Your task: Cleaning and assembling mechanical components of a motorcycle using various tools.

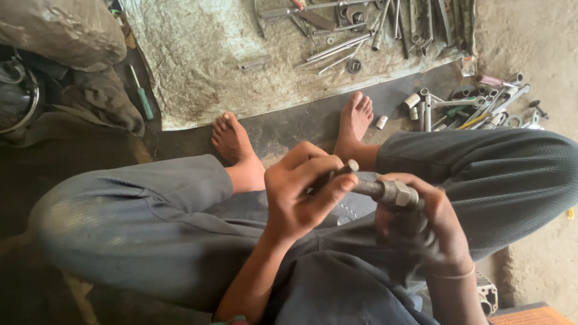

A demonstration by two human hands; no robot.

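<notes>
Now threading: left hand [304, 192] pinching threaded bolt [367, 187] tip, right hand [421, 222] at three o'clock clamping hex nut [400, 194]; next, steady counter-twist, probably.

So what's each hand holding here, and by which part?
Right hand grips the threaded bolt at its nut end, through a dark rag; left hand pinches its free tip.
</notes>
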